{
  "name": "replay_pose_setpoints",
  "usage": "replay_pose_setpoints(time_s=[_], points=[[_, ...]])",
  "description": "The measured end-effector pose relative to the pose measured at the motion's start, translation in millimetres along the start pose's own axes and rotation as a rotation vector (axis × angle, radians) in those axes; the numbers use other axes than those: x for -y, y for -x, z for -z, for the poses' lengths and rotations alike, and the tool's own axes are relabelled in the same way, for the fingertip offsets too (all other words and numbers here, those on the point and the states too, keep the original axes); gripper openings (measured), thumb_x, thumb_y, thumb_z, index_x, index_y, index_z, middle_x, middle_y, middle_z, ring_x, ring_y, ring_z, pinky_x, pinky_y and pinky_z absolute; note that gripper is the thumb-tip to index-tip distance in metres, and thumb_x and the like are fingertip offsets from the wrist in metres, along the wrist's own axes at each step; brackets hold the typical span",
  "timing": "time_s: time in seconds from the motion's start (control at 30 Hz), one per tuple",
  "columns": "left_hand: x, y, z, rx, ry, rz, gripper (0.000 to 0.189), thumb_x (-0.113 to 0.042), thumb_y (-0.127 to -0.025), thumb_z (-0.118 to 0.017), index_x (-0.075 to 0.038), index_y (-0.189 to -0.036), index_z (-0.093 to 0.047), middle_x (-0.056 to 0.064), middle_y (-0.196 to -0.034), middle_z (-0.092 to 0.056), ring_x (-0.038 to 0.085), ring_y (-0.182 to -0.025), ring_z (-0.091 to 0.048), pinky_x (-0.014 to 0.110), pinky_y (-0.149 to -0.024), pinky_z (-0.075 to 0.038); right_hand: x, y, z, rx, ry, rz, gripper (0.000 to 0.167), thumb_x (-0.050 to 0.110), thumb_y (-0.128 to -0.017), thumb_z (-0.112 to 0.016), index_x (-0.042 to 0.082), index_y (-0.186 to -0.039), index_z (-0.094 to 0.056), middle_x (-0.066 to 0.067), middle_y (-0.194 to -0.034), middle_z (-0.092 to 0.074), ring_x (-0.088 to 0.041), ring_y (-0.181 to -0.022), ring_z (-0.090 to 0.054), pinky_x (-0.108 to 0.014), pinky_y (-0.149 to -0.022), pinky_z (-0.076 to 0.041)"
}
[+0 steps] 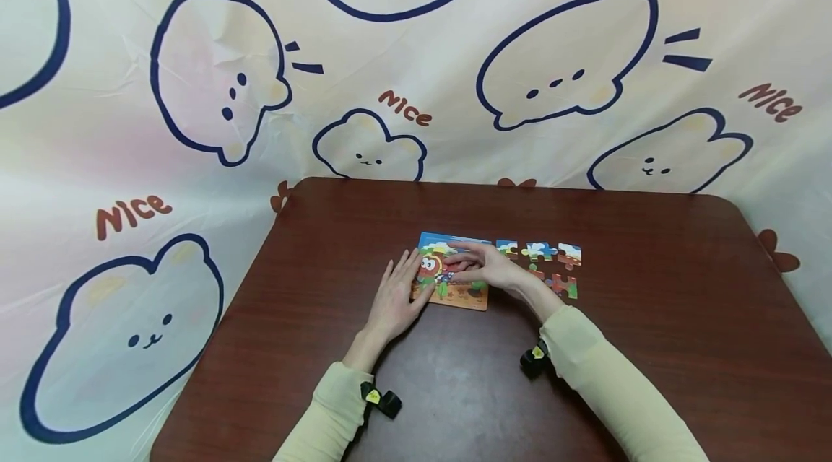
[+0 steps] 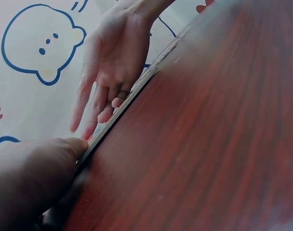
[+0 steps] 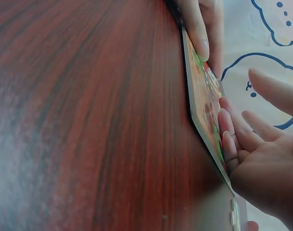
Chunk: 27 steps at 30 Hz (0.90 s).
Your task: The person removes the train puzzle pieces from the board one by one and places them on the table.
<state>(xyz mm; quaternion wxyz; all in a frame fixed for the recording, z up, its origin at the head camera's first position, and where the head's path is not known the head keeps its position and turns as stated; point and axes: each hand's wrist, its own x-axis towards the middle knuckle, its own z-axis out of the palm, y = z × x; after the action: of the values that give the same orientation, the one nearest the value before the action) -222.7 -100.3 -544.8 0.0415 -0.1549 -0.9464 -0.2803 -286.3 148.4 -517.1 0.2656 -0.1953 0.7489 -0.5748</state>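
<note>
A jigsaw puzzle board [image 1: 464,297] with a bright cartoon picture lies flat on the table. My left hand [image 1: 395,304] rests at its left edge, fingers extended and the thumb over the lower left corner. Reaching in from the right, my right hand [image 1: 492,267] is over the board. In the right wrist view, several fingertips of the right hand [image 3: 261,154] touch the picture, while its thumb stands away. No loose piece shows between those fingers; the palm and fingers hide part of the picture in the head view.
Several loose jigsaw pieces [image 1: 569,254] lie right of the board in two rows, the lower row [image 1: 564,284] partly behind my right wrist. The brown wooden table [image 1: 312,267] reaches back to a printed cloth backdrop [image 1: 448,151]. Each wrist wears a small black camera.
</note>
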Motion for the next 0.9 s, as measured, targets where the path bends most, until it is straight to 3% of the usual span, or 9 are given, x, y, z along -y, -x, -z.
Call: replay_pose_setpoints(time_s=[0.23, 0.47, 0.63, 0.77, 0.9], points=[[0.6, 0.9, -0.7, 0.001, 0.019, 0.014, 0.076, -0.038, -0.109, -0.067, -0.002, -0.170, -0.039, 0.018, -0.179, -0.037, 0.037, -0.169, -0.031, 0.060, -0.140, -0.020, -2, 1.7, -1, 0.024, 0.001, 0.020, 0.070, 0.007, -0.109, -0.067, 0.003, -0.171, -0.036, -0.026, -0.161, -0.059, -0.044, -0.149, -0.058, -0.047, -0.117, -0.057], [3.0, 0.6, -1.3, 0.010, 0.059, 0.023, 0.076, -0.037, -0.107, -0.070, 0.000, -0.168, -0.043, 0.022, -0.180, -0.031, 0.040, -0.170, -0.027, 0.061, -0.140, -0.019, -4, 3.1, -1, 0.038, -0.014, 0.036, 0.066, 0.006, -0.110, -0.066, 0.003, -0.170, -0.039, -0.027, -0.162, -0.057, -0.044, -0.147, -0.058, -0.044, -0.114, -0.060], [3.3, 0.5, -0.9, -0.023, 0.090, -0.009, 0.072, -0.034, -0.105, -0.074, -0.001, -0.164, -0.049, 0.023, -0.176, -0.039, 0.042, -0.167, -0.033, 0.064, -0.138, -0.021, -9, 1.1, -6, -0.087, 0.089, 0.070, 0.058, 0.009, -0.109, -0.068, 0.002, -0.163, -0.049, -0.024, -0.152, -0.066, -0.035, -0.130, -0.067, -0.033, -0.103, -0.059], [2.8, 0.1, -1.0, -0.028, 0.108, -0.021, 0.067, -0.034, -0.105, -0.074, -0.005, -0.162, -0.053, 0.021, -0.176, -0.041, 0.041, -0.167, -0.034, 0.065, -0.138, -0.020, -9, -0.3, -14, -0.184, 0.221, 0.112, 0.051, 0.008, -0.106, -0.072, -0.003, -0.154, -0.059, -0.023, -0.138, -0.072, -0.031, -0.118, -0.070, -0.032, -0.096, -0.057], [3.1, -0.5, -1.6, -0.018, 0.087, -0.020, 0.064, -0.035, -0.106, -0.073, -0.007, -0.161, -0.055, 0.019, -0.176, -0.041, 0.039, -0.167, -0.035, 0.064, -0.138, -0.019, -6, -0.8, -21, -0.224, 0.263, 0.126, 0.049, 0.005, -0.101, -0.077, -0.005, -0.148, -0.064, -0.022, -0.128, -0.076, -0.032, -0.111, -0.070, -0.032, -0.091, -0.056]])
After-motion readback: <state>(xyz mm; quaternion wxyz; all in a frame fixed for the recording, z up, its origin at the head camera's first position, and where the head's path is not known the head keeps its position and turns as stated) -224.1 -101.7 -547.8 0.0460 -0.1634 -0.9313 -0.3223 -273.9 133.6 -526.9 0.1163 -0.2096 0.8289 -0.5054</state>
